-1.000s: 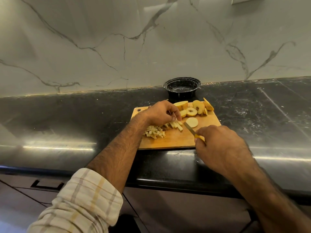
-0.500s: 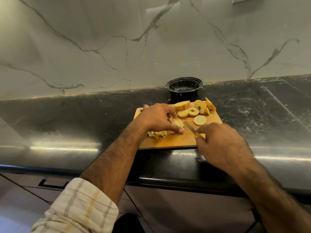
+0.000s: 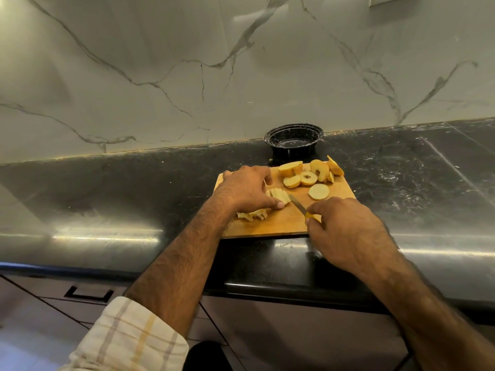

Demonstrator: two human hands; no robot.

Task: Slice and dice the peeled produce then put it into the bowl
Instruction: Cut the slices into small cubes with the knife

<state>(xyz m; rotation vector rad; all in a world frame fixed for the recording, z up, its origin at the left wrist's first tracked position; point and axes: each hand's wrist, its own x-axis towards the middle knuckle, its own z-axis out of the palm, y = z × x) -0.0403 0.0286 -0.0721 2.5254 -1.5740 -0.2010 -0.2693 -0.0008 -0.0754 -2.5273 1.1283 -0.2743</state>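
A wooden cutting board (image 3: 270, 226) lies on the black counter. My left hand (image 3: 245, 190) holds a row of pale produce strips (image 3: 280, 195) against the board, thumb and fingers curled around them. My right hand (image 3: 345, 231) grips a yellow-handled knife (image 3: 299, 206), its blade tip beside the strips. Diced pieces (image 3: 253, 215) lie under my left wrist. Round peeled slices (image 3: 308, 178) and one flat disc (image 3: 318, 192) sit at the board's far right. The black bowl (image 3: 294, 140) stands behind the board against the wall.
The black stone counter (image 3: 107, 199) stretches left and right of the board. A marble backsplash (image 3: 187, 76) rises behind it. Drawers with a dark handle (image 3: 89, 294) lie below the counter's front edge.
My left hand has slid down from the far slices onto the strips and now holds them. The knife has moved in close to the strips. The camera has shifted slightly.
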